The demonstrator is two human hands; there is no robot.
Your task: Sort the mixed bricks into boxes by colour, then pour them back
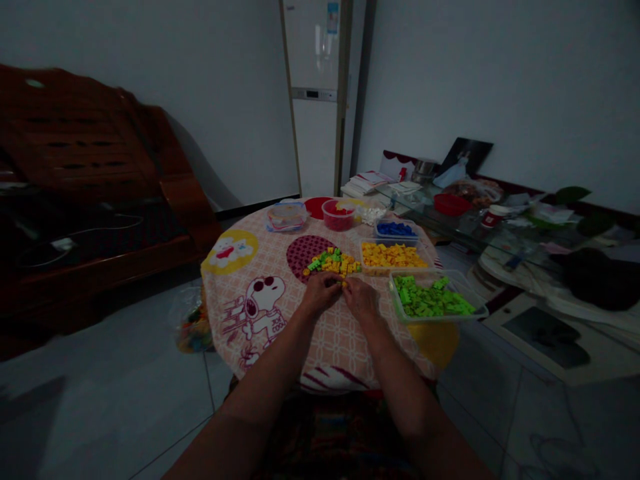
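Pale walls (240,87) and grey floor tiles (145,380) surround a round tabletop (330,350) covered with pink patterned cloth, all in dim light. Far left stands a reddish-brown wooden bench (70,153) with a slatted back. Next to it, on the floor beside the tabletop, sits a clear plastic bag (194,330) with colourful contents too dark to make out.

Toward the left of the cloth is a printed white cartoon dog (265,300) in dark glasses. Behind it, near the far edge, rests a clear plastic container (287,218). The left hand (323,291) comes next, its fingers curled toward the thumb; whether it grips anything, I cannot tell. Just beyond the hands lies a loose heap of small yellow and green plastic bricks (333,261), partly over a dotted purple circle (299,252) on the cloth. Farther back stands a round, red-tinted plastic tub (337,223).

Between the hands is a small yellow plastic piece (344,285), pinched at the fingertips of the right hand (362,299). Right of that stand three clear rectangular boxes, holding blue pieces (397,230) at the back, yellow pieces (393,255) in the middle and green pieces (433,298) nearest. Farther right, a cluttered glass table (463,227) carries a red plastic bowl (451,205).
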